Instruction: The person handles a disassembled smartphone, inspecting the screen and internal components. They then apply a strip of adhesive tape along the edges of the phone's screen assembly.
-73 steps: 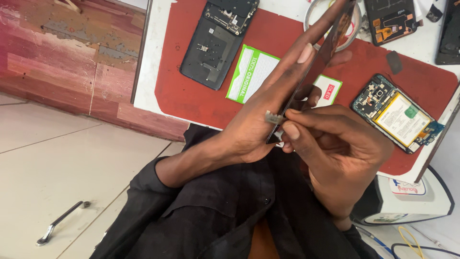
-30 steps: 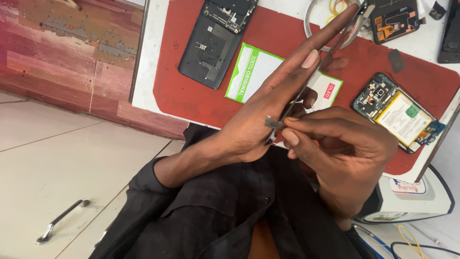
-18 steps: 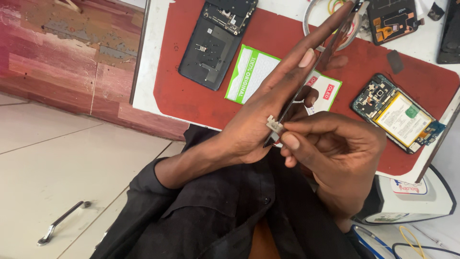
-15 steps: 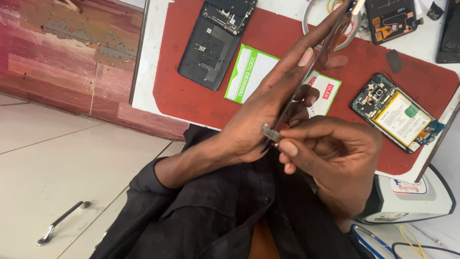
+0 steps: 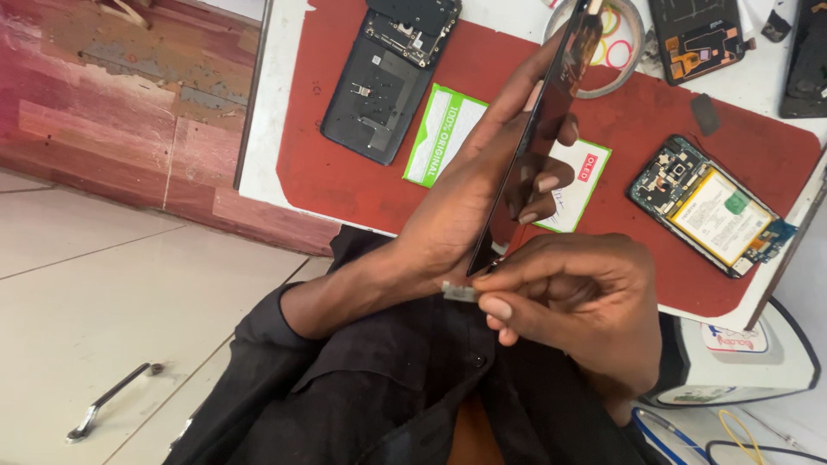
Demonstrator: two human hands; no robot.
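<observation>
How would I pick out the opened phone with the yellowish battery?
Find the red mat covering the white table. Follow it to its right end, beside the right hand. The phone there lies open, and unlike the dark one, shows a pale yellow battery.

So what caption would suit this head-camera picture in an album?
Left hand holds a dark phone panel edge-on while right hand pinches a small grey piece at its lower end, above a red mat.

The mat [image 5: 345,164] on the white bench [image 5: 267,129] is deep red. A black phone back [image 5: 388,77] lies on it beside a green-and-white card [image 5: 444,135]. The opened phone [image 5: 711,207] shows a cream battery amid green boards. The sleeve [image 5: 345,387] is black, and the floor [image 5: 103,301] is pale cream tile.
</observation>
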